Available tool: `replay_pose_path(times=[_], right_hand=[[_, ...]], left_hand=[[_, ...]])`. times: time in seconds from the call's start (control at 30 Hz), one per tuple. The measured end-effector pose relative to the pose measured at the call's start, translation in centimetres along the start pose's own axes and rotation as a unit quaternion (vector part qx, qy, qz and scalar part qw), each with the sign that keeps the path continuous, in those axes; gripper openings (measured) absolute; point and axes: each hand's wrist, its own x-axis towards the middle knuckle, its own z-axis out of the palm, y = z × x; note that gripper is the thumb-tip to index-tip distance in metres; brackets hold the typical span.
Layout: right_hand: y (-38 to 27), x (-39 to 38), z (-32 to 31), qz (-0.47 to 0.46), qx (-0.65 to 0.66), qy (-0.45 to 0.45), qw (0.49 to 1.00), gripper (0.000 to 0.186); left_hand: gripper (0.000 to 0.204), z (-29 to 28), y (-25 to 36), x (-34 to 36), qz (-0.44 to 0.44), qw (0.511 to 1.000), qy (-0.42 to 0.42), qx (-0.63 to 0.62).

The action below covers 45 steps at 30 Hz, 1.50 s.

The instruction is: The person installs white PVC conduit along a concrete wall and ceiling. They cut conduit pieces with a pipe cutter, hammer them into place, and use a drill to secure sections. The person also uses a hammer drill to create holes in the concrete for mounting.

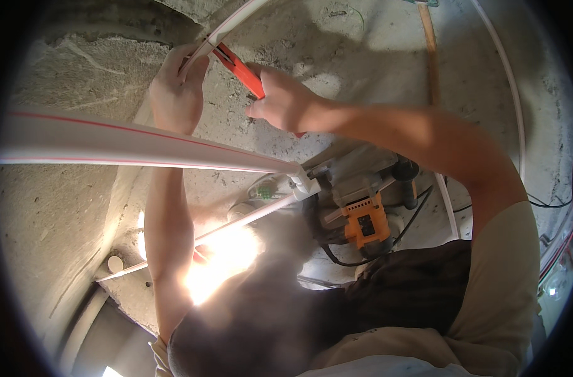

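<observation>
At the top of the head view, my left hand (178,88) is closed around a white plastic pipe (236,19) that curves up out of the picture. My right hand (288,100) grips the orange-red handles of what looks like a pipe cutter (244,72). The tool's dark head meets the pipe just beside my left fingers; whether its jaws go round the pipe cannot be made out. Below my hands, a large white pipe with red stripes (136,141) crosses over my left forearm and runs to a white elbow fitting (305,185).
An orange and black power drill (365,223) with a black cable lies on the rough concrete floor (362,63). A wooden handle (431,56) and a thin white pipe (509,81) are at the right. Bright light (227,254) glares near my left forearm. Concrete wall rises at left.
</observation>
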Motion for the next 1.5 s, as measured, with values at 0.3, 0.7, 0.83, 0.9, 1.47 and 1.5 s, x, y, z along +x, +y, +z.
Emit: replay_pose_path(times=[0.3,0.7,0.83,0.9,1.47,1.5], right_hand=[[-1.15,0.62,-0.76,0.000,-0.020,-0.008,1.000,0.045],[-0.63,0.85,-0.61,-0.050,-0.037,-0.017,0.998,0.041],[-0.63,0.82,-0.63,-0.027,-0.045,-0.026,0.998,0.039],[-0.72,0.78,-0.67,-0.023,-0.049,-0.030,0.998,0.039],[-0.69,0.79,-0.61,-0.059,-0.041,0.004,0.997,0.040],[-0.70,0.77,-0.61,-0.064,-0.041,0.006,0.997,0.040]], left_hand=[[0.028,0.14,-0.79,0.41,0.005,0.999,-0.007,-0.046],[0.028,0.04,-0.77,0.31,-0.013,0.999,-0.007,-0.049],[0.028,-0.07,-0.71,0.32,-0.002,0.999,-0.007,-0.041],[0.028,-0.11,-0.68,0.36,-0.010,0.999,-0.009,-0.039],[0.029,-0.08,-0.90,0.47,-0.005,0.999,-0.010,-0.036],[0.028,-0.08,-0.90,0.48,-0.003,0.999,-0.011,-0.034]])
